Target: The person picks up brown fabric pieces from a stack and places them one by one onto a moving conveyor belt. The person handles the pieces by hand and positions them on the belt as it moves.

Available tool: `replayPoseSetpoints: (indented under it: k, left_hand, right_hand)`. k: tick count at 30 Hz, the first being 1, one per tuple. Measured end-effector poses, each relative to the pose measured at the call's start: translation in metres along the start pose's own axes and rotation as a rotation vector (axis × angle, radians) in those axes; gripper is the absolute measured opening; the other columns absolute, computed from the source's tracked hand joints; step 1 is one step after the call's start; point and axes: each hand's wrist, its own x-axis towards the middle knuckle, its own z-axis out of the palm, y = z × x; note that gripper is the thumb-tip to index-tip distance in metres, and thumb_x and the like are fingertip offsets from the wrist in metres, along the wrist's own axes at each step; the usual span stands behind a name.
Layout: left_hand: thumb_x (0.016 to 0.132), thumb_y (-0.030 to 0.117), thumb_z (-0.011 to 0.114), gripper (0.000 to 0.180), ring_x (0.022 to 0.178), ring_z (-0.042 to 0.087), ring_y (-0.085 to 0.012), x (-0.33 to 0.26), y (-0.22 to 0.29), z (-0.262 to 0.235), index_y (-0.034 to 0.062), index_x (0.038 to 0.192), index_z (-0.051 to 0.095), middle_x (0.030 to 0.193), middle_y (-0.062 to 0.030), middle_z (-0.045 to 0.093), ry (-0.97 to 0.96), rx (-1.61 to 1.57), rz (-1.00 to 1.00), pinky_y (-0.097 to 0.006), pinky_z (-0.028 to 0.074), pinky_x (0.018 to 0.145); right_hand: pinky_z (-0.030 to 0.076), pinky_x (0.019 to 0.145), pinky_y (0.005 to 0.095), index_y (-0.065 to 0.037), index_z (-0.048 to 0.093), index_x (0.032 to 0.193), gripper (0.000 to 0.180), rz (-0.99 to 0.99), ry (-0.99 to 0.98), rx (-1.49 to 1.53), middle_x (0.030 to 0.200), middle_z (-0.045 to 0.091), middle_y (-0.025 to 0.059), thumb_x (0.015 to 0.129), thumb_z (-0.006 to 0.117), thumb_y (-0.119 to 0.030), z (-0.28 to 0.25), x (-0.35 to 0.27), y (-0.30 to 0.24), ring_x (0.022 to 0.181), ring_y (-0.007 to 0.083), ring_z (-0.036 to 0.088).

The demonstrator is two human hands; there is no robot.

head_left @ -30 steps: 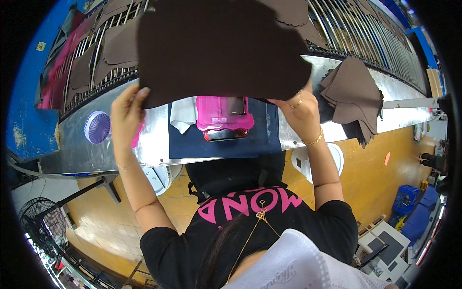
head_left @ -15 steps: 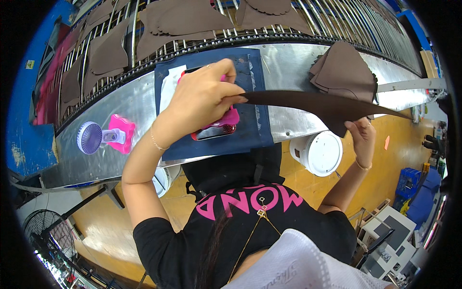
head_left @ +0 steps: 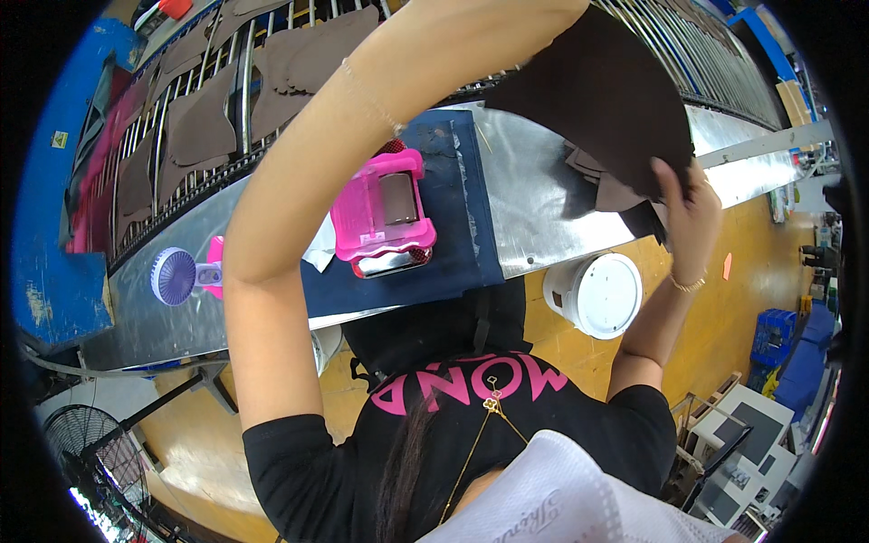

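Note:
A dark brown cut piece of leather-like sheet [head_left: 606, 100] is raised over the metal table. My right hand [head_left: 688, 213] grips its lower right edge, with the thumb on the near face and the fingers partly behind. Across the top reaches my left arm, and my left hand [head_left: 552, 16] is at the sheet's upper edge, its fingers hidden at the picture's rim. Beneath the raised sheet, a stack of similar brown pieces [head_left: 615, 192] lies partly covered. A pink plastic holder [head_left: 362, 213] with a brown patch in it rests on a dark blue mat [head_left: 453, 258].
Behind the metal table [head_left: 534, 217] runs a roller rack carrying more brown pieces [head_left: 204, 118]. A small purple fan [head_left: 174, 276] stands at the left. Below the table edge are a white lidded bucket [head_left: 608, 294] and, at lower left, a black floor fan [head_left: 90, 443].
My left hand has swung up and right from above the pink holder, uncovering it. The brown piece has turned from nearly edge-on to showing its broad face. My right hand still grips it.

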Motion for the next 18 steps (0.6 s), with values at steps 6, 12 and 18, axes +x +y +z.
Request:
replayPoseSetpoints:
  k: [6,12,18]
  left_hand:
    - [0.067,0.017,0.057,0.012,0.098,0.044,-0.0249,0.003,-0.004,0.015,0.0061,0.062,0.06,0.1,-0.0064,0.05,0.003,0.09,0.06,-0.039,0.034,0.082]
    - [0.062,0.025,0.068,0.029,0.114,0.038,-0.0278,-0.009,-0.014,-0.003,0.0125,0.089,0.066,0.119,-0.0083,0.046,-0.06,0.233,-0.075,-0.045,0.03,0.089]
    - [0.078,0.03,0.074,0.045,0.113,0.045,-0.0218,-0.05,-0.074,-0.081,0.0149,0.119,0.062,0.122,-0.0073,0.053,0.01,0.299,-0.282,-0.038,0.036,0.091]
  right_hand:
    - [0.049,0.047,0.0237,0.005,0.053,0.076,0.036,0.331,-0.291,0.543,0.061,0.063,0.012,0.093,0.059,-0.026,0.069,0.01,-0.02,0.06,0.0176,0.069]
    - [0.056,0.052,0.0291,0.004,0.046,0.098,0.022,0.402,-0.194,1.114,0.078,0.065,0.0149,0.097,0.051,-0.017,0.157,0.029,-0.025,0.065,0.0259,0.07]
    - [0.061,0.066,0.0365,0.002,0.034,0.109,0.018,0.517,-0.08,1.759,0.099,0.055,0.0185,0.098,0.043,-0.008,0.234,0.055,-0.043,0.085,0.0349,0.067]
